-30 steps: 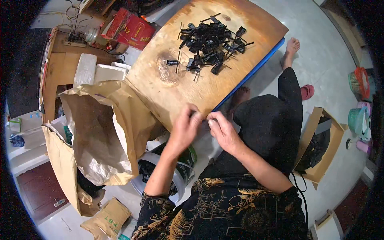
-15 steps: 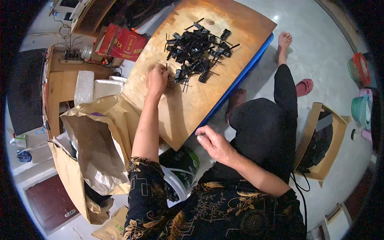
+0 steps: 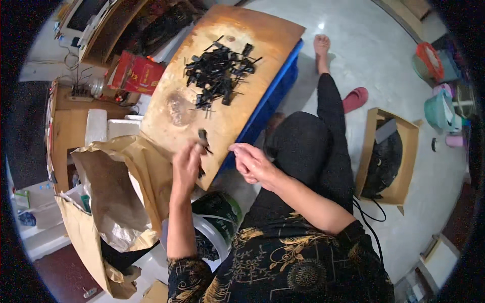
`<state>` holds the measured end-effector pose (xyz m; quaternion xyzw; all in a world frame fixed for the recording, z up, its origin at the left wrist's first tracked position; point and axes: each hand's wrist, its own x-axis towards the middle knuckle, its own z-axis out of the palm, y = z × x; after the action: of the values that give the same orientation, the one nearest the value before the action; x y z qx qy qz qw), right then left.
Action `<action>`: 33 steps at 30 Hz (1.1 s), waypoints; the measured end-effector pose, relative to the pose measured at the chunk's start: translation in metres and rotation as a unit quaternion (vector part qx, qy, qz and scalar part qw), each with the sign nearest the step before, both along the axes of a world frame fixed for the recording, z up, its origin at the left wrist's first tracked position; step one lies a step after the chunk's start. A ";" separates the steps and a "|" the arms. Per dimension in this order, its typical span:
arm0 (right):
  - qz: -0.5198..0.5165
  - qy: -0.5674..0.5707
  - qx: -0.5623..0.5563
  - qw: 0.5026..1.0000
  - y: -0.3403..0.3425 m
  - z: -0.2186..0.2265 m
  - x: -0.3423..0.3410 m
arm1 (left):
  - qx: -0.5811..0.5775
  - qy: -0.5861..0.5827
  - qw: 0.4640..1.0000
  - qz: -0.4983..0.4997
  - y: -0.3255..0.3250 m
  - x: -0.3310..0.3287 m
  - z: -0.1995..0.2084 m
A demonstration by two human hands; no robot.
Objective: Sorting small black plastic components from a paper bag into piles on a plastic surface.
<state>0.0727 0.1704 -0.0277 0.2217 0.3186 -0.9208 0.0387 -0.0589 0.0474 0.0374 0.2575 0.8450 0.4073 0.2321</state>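
Observation:
My left hand (image 3: pixel 187 162) is closed on a small black plastic part (image 3: pixel 203 137) that sticks out past its fingertips, slightly blurred, over the near end of a wooden board (image 3: pixel 166 129). To its right, near the board's edge, my right hand (image 3: pixel 254 164) is closed too, thumb and forefinger pressed together. Whatever that pinch holds, if anything, is too small to make out. Farther up the board lies a tangled pile of black plastic parts (image 3: pixel 218 73) with thin stems. A gap separates the pile from both hands.
Below the board's near end stands a bucket (image 3: pixel 222 237) with black bits inside. An open brown paper sack (image 3: pixel 146 182) stands at the left, a red box (image 3: pixel 141 74) beyond it. The board rests on something blue (image 3: pixel 283 83). A cardboard box (image 3: pixel 410 166) sits on the floor at right.
My left hand has drawn back from beside the pile toward me, now with a black plastic part. My right hand has moved closer to it and its fingers have pinched together. The view has shifted.

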 end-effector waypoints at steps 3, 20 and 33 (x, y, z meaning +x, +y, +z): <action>0.033 0.000 -0.014 0.999 -0.004 0.002 0.002 | 0.034 -0.014 0.995 -0.092 -0.006 0.050 0.005; 0.088 0.081 0.116 0.986 -0.006 0.000 0.018 | 0.166 -0.175 0.970 0.017 -0.016 0.102 -0.018; 0.043 0.085 0.177 0.980 -0.008 0.007 0.018 | 0.176 -0.158 0.968 0.079 -0.014 0.092 -0.027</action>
<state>0.0910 0.1625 -0.0210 0.1322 0.4875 -0.8630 0.0116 0.0333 0.0330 0.0106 0.1588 0.7302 0.6025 0.2804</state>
